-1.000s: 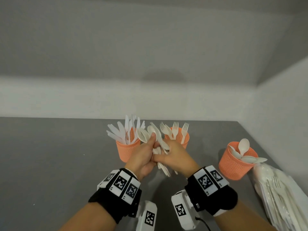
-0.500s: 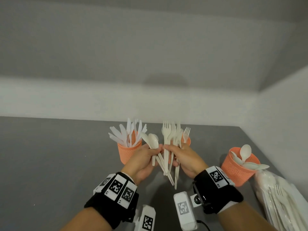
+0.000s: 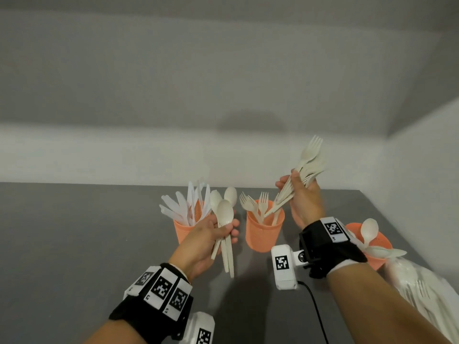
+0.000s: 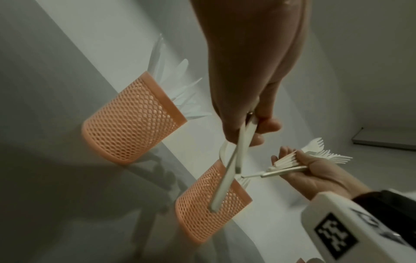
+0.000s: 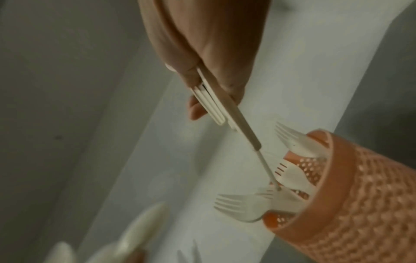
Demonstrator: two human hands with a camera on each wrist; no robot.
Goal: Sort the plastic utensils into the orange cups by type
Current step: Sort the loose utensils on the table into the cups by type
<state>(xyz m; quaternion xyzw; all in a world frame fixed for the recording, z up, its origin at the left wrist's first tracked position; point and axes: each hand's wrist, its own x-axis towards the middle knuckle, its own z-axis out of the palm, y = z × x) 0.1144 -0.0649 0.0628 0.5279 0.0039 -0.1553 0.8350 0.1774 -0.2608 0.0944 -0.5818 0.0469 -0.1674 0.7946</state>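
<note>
Bundle of forks (image 3: 301, 178) gripped mid-handle in the right hand (image 3: 304, 197), tines up and to the far right, handle ends angled down toward the middle orange cup (image 3: 264, 232); from the right wrist view, 1 long handle tip already dipping among the forks standing in that cup. Fingers and thumb curled tight around the stack, handles lying flat against each other. 3 spoons (image 3: 224, 214) clasped in the left hand (image 3: 211, 238), bowls up, handles crossing below the fist and hanging over the table (image 3: 74, 244), just in front of the left cup (image 3: 185, 233) bristling with white knives (image 3: 185, 207). Spoon cup (image 3: 372, 247) at the far right, partly hidden behind the right wrist, with a few spoons leaning out. Probably very light, thin and stiff pieces, smooth enough to slide past one another in a loose grip and springy enough to fan out; best held at mid-handle, where the stack lies flat, with the pinch released only once the handle ends sit inside the rim. Likely risk: a fork catching on tines already in the cup, or on the mesh wall, and tipping the light cup. Clear bag of unsorted utensils (image 3: 422, 289) lying at the near right edge. Marker bands on both wrists, a camera block and cable under the right one.
</note>
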